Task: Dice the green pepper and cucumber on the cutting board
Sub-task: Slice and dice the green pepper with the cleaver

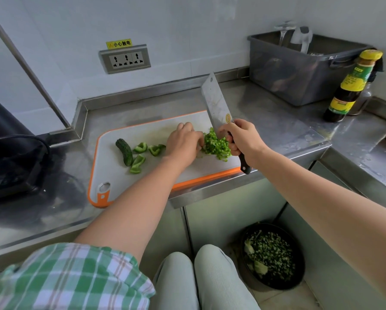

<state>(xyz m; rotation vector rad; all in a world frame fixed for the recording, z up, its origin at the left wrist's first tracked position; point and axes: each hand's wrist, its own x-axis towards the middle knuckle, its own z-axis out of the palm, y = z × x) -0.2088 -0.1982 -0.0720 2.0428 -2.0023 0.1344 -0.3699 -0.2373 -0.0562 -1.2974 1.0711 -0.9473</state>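
Right hand [241,139] gripping cleaver [216,106] handle, blade tilted above diced pepper [217,146] on cutting board [111,175] at counter [277,121] front edge, left hand [183,143] curled against the pile, grasp unclear, cucumber [124,152] and pepper chunks [140,147] at board's left.

yellow sticker [119,44] above socket [125,59]: "小心触电"; bottle label [352,82] seemingly unreadable.

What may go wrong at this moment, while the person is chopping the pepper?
1. The left hand sits right against the diced pepper pile, close to the cleaver in the right hand: its fingers might get cut.
2. The pile lies near the cutting board front edge, at the rim of the counter: pieces might spill off.
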